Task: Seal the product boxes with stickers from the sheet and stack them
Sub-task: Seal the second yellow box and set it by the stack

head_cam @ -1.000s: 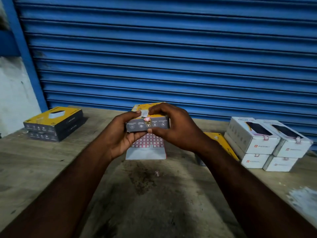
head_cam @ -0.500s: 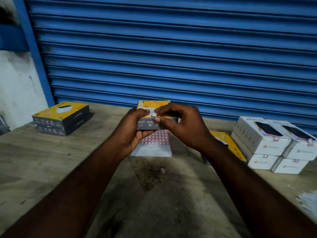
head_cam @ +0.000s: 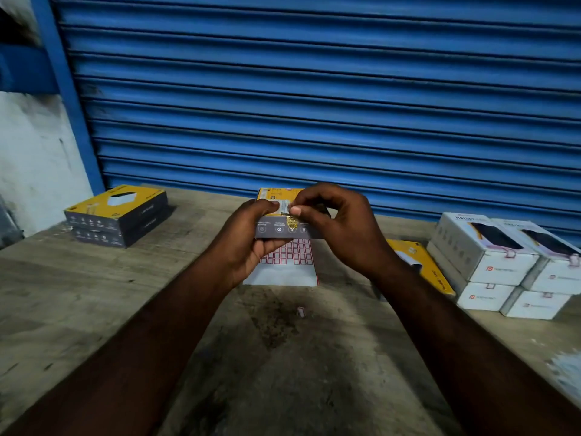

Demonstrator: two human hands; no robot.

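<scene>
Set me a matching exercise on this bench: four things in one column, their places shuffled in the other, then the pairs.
Things
1. held box
2. sticker sheet
3. white boxes
4. stack of two yellow boxes

Places
A. far left of the table
B. lying flat, middle of the table
C. stacked on the table's right side
D. gripped by the left hand, pinched at its top edge by the right hand

Pairs: 1-D, 2-B, 3-C, 4-A

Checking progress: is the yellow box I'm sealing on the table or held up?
Held up: left hand grips the yellow box above the sticker sheet; right hand pinches its top edge.
</scene>
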